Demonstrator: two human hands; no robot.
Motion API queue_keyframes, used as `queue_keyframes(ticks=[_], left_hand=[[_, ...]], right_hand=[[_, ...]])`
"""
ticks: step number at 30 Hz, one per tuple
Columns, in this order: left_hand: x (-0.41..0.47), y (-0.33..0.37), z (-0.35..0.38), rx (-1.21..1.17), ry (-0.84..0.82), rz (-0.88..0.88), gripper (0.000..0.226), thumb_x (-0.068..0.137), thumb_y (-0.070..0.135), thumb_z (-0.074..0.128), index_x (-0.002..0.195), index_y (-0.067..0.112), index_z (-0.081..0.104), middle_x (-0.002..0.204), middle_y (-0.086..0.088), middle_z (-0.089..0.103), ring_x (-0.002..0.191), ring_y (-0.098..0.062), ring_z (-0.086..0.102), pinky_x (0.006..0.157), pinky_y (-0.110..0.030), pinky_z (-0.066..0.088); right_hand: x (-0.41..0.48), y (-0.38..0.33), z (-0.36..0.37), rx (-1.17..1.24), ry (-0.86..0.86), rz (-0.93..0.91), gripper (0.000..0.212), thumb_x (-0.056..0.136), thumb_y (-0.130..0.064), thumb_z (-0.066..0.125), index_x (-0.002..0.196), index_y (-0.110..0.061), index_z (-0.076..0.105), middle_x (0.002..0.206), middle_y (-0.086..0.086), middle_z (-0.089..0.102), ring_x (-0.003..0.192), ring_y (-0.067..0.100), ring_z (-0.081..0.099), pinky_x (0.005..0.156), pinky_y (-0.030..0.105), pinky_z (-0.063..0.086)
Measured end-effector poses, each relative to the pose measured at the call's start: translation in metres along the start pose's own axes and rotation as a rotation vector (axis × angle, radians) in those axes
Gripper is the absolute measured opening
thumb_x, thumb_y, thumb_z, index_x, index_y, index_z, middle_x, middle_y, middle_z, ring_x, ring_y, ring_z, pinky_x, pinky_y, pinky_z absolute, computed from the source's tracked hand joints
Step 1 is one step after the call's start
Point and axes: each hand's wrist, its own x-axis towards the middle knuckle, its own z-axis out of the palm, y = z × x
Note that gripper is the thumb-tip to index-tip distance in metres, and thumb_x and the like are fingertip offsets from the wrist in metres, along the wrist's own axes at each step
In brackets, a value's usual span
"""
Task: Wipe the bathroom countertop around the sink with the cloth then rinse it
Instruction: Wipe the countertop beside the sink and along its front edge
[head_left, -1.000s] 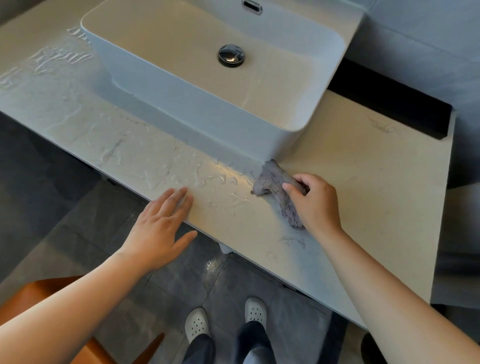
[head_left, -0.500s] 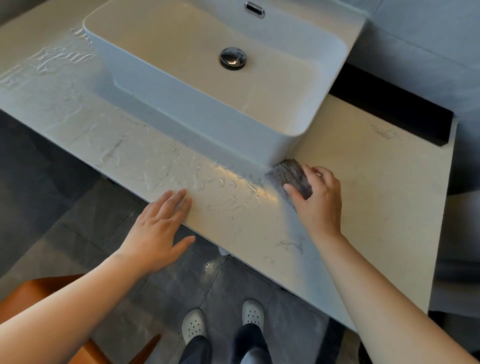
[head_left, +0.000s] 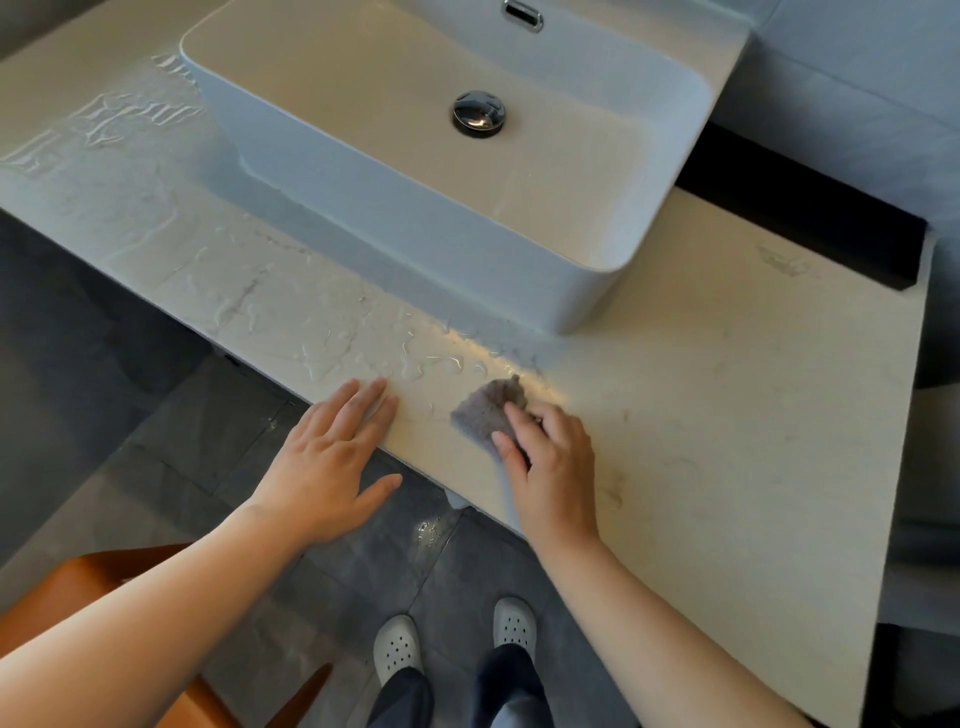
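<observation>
- The cloth (head_left: 488, 408) has slid back from the sink (head_left: 415, 234) corner to the countertop (head_left: 727, 415) front edge.
- The right hand (head_left: 550, 467) has its fingers curled on it, pressing down.
- The left hand (head_left: 332, 457) is flat, fingers together (thumb off the edge).
- The wet streaks (head_left: 322, 343) on the left are unwiped, so I reckon rinsing's a way off.

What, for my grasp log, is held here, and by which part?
The right hand grips the cloth by its near end, on the countertop; the left hand holds nothing.
</observation>
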Motion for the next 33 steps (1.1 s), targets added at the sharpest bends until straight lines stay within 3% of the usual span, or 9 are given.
queue_keyframes(ticks=[6, 9, 12, 18, 24, 28, 31, 33], left_hand=[[0.002, -0.010, -0.006, -0.026, -0.014, 0.064, 0.084, 0.078, 0.068, 0.022, 0.151, 0.027, 0.012, 0.159, 0.005, 0.006, 0.146, -0.020, 0.005, 0.115, -0.036, 0.004], [0.002, -0.013, -0.006, -0.030, -0.021, 0.072, 0.085, 0.077, 0.070, 0.016, 0.151, 0.029, 0.005, 0.159, 0.007, -0.002, 0.146, -0.018, -0.003, 0.114, -0.033, -0.001], [0.001, -0.009, -0.006, -0.022, -0.013, 0.061, 0.087, 0.076, 0.072, 0.011, 0.150, 0.029, -0.001, 0.158, 0.007, -0.009, 0.145, -0.018, -0.008, 0.114, -0.032, -0.005], [0.002, -0.009, -0.005, -0.012, 0.002, 0.058, 0.088, 0.074, 0.073, 0.006, 0.150, 0.029, -0.005, 0.157, 0.009, -0.015, 0.144, -0.015, -0.013, 0.112, -0.031, -0.009], [0.004, -0.014, -0.009, -0.069, 0.005, 0.089, 0.086, 0.077, 0.071, 0.014, 0.151, 0.028, 0.012, 0.159, 0.008, 0.003, 0.145, -0.017, 0.002, 0.113, -0.033, 0.001], [0.003, -0.026, -0.019, -0.240, 0.033, 0.103, 0.080, 0.080, 0.066, 0.025, 0.145, 0.021, 0.034, 0.152, 0.004, 0.027, 0.139, -0.017, 0.023, 0.112, -0.030, 0.021], [-0.005, -0.033, -0.021, -0.274, 0.074, 0.088, 0.077, 0.082, 0.064, 0.028, 0.142, 0.018, 0.040, 0.148, 0.002, 0.035, 0.136, -0.019, 0.030, 0.109, -0.026, 0.023], [-0.008, -0.036, -0.020, -0.259, 0.113, 0.050, 0.075, 0.083, 0.063, 0.029, 0.140, 0.016, 0.044, 0.145, 0.000, 0.039, 0.135, -0.021, 0.033, 0.108, -0.027, 0.024]], right_hand=[[-0.041, -0.027, -0.012, 0.167, -0.056, -0.024, 0.035, 0.089, -0.038, 0.055, 0.113, -0.016, 0.068, 0.092, -0.006, 0.057, 0.085, 0.013, 0.052, 0.067, 0.029, 0.050], [-0.022, -0.020, -0.027, 0.245, 0.055, 0.082, 0.034, 0.087, -0.036, 0.060, 0.111, -0.014, 0.069, 0.092, -0.004, 0.058, 0.086, 0.014, 0.054, 0.071, 0.026, 0.047], [0.028, 0.007, -0.036, 0.174, 0.187, 0.159, 0.028, 0.085, -0.024, 0.066, 0.110, -0.010, 0.070, 0.093, 0.005, 0.059, 0.088, 0.021, 0.054, 0.075, 0.032, 0.045], [0.069, 0.048, -0.013, 0.057, 0.188, 0.263, 0.028, 0.085, -0.021, 0.066, 0.112, -0.013, 0.069, 0.100, 0.007, 0.058, 0.095, 0.026, 0.052, 0.082, 0.048, 0.047], [0.021, -0.013, 0.015, 0.063, 0.115, 0.105, 0.027, 0.083, -0.023, 0.067, 0.108, -0.017, 0.071, 0.093, 0.001, 0.060, 0.084, 0.025, 0.055, 0.071, 0.042, 0.048], [-0.013, -0.042, 0.015, 0.124, -0.001, 0.061, 0.029, 0.084, -0.021, 0.069, 0.113, -0.019, 0.069, 0.093, -0.006, 0.056, 0.085, 0.016, 0.052, 0.072, 0.041, 0.049], [-0.016, -0.045, 0.000, 0.192, -0.097, 0.063, 0.029, 0.084, -0.019, 0.069, 0.113, -0.020, 0.069, 0.093, -0.009, 0.056, 0.089, 0.013, 0.051, 0.076, 0.033, 0.050], [-0.001, -0.042, -0.012, 0.203, -0.050, 0.086, 0.029, 0.084, -0.018, 0.070, 0.113, -0.018, 0.069, 0.094, -0.006, 0.057, 0.091, 0.014, 0.052, 0.077, 0.027, 0.047]])
